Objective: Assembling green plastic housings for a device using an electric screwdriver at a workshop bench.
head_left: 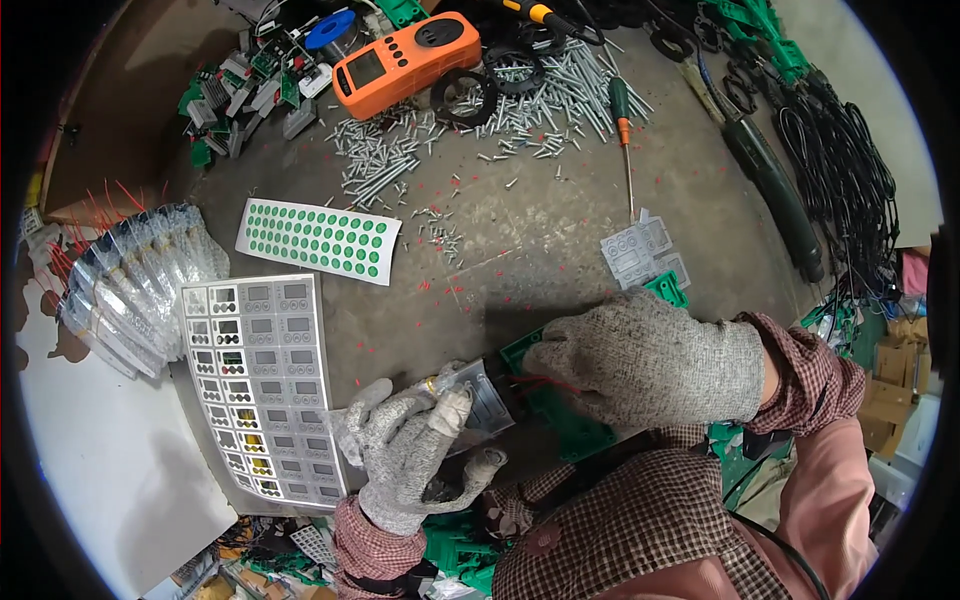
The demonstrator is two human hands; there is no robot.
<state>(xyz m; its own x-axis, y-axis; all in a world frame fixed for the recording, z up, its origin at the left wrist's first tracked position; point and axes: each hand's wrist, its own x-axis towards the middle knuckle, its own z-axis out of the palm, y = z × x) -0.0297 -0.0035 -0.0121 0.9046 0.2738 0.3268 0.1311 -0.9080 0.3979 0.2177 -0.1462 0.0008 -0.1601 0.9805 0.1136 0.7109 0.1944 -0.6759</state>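
Note:
My left hand [415, 445], in a grey knit glove, pinches a small clear plastic bag [478, 395] near the table's front edge. My right hand [650, 360], also gloved, rests palm down on a green circuit board [565, 420] with thin red wires showing under its fingers. The bag and the board touch between the two hands.
A grey sheet of label stickers [265, 385] lies left of my hands, a sheet of green dots [318, 238] beyond it. Bagged parts [130, 280] fan out at far left. Screws [520, 110], an orange meter [405, 62], a screwdriver [624, 135] and black cables [840, 170] fill the back.

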